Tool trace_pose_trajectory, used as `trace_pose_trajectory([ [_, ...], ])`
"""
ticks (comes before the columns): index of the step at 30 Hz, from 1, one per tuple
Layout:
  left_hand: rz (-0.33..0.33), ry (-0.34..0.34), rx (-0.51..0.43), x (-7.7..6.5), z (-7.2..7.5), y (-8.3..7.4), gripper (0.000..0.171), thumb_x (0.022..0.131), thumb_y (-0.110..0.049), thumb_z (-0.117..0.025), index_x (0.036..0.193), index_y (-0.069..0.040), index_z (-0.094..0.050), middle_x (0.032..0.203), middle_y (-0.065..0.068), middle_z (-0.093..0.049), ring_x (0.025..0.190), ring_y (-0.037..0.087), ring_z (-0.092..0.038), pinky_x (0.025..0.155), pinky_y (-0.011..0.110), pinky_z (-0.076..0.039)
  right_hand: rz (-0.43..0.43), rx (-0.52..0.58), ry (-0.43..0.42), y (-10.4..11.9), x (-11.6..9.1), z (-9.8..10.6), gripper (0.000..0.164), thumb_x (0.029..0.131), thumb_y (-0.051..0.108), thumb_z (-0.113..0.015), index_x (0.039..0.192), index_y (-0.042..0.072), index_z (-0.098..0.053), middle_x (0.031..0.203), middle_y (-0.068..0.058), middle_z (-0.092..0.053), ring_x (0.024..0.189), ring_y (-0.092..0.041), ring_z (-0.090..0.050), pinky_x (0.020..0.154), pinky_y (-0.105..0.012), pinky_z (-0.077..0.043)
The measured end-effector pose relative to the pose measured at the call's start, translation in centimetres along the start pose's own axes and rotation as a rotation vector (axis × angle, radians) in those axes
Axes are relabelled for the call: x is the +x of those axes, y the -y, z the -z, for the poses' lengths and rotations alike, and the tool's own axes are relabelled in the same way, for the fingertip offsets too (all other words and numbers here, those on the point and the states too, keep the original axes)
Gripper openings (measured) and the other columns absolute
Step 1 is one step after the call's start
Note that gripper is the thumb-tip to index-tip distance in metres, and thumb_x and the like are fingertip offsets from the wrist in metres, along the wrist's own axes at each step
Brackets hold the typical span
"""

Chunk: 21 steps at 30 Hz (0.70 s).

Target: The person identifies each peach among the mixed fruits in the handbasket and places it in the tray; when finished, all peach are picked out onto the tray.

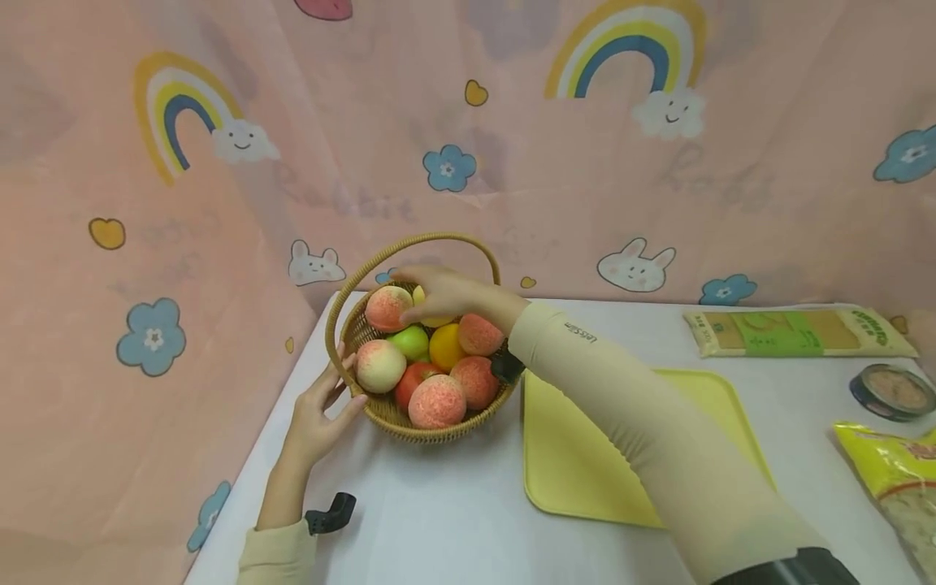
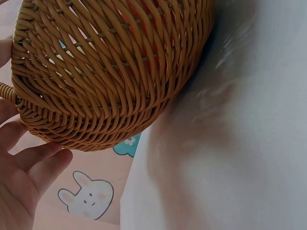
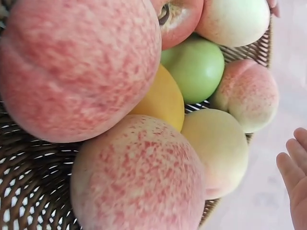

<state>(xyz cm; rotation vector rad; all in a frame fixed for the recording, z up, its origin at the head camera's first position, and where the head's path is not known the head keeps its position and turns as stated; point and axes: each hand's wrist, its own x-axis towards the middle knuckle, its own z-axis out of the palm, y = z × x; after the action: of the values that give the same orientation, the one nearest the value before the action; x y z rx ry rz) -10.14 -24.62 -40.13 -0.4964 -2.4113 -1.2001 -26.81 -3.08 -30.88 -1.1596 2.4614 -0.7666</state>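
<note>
A wicker basket (image 1: pixel 427 435) with a tall hoop handle stands on the white table, filled with fruit. Several peaches (image 1: pixel 437 401) lie in it with a green apple (image 1: pixel 411 344), an orange (image 1: pixel 447 348) and a red fruit with a stem (image 3: pixel 180 21). My left hand (image 1: pixel 314 418) touches the basket's left side near the handle's foot, its fingers (image 2: pixel 41 160) resting against the weave. Reaching under the handle, my right hand (image 1: pixel 446 292) hovers over the back of the basket, covering part of a pale yellow peach (image 3: pixel 214 153). Its fingers (image 3: pixel 292 175) extend past the fruit, holding nothing.
Right of the basket lies a yellow tray (image 1: pixel 585 487), partly under my right sleeve. Farther right are a long noodle-like packet (image 1: pixel 797 331), a round tin (image 1: pixel 894 392) and a yellow bag (image 1: pixel 899 479). A patterned pink cloth (image 1: pixel 512 203) hangs behind the table.
</note>
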Motion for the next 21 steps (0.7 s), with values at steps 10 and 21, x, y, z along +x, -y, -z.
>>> trace_pose_trajectory([
  [10, 0.005, 0.008, -0.009, 0.0, 0.0, -0.2, 0.055, 0.076, 0.011, -0.068, 0.128, 0.014, -0.05, 0.143, 0.034, -0.036, 0.124, 0.046, -0.044, 0.089, 0.049, -0.05, 0.005, -0.052, 0.067, -0.7, 3.9, -1.3, 0.072, 0.089, 0.029, -0.067, 0.148, 0.008, -0.032, 0.152, -0.006, -0.036, 0.139, -0.021, -0.034, 0.116, -0.033, -0.033],
  [21, -0.004, -0.007, -0.011, 0.3, 0.0, -0.1, 0.056, 0.075, 0.012, -0.069, 0.128, 0.014, -0.05, 0.141, 0.034, -0.038, 0.122, 0.047, -0.045, 0.085, 0.049, -0.053, 0.027, -0.166, 0.103, -0.3, 5.9, -3.3, 0.077, 0.084, 0.015, -0.071, 0.148, 0.008, -0.029, 0.145, -0.008, -0.043, 0.132, -0.02, -0.041, 0.109, -0.03, -0.041],
])
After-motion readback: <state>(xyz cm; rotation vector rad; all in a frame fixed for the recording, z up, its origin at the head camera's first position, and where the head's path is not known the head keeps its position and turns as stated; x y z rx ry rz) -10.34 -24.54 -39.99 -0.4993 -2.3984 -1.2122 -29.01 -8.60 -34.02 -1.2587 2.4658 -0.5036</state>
